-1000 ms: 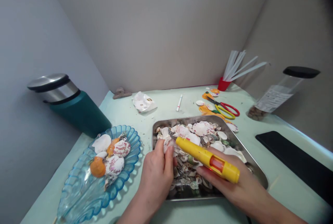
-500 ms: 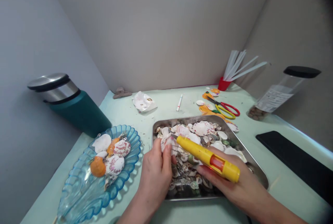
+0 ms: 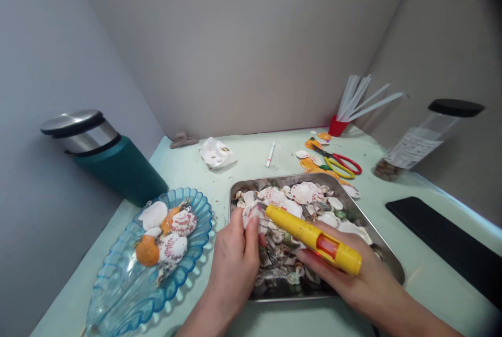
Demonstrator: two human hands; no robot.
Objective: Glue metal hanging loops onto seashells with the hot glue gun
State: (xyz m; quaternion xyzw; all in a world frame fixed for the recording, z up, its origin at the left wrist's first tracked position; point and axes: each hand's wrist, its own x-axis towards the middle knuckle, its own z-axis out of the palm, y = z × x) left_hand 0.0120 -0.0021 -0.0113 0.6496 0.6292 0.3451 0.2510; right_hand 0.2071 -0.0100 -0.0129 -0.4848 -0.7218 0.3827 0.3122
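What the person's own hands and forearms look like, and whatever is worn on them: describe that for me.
The left hand and the right hand are both bare, with no gloves. No ring shows, though some fingers are hidden. The forearms show no sleeve, watch or bracelet as far as the picture reaches.

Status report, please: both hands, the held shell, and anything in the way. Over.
Left hand pinching whitish shell over metal tray. Right hand gripping yellow glue gun, nozzle at shell, contact unclear. No obstruction seen between them.
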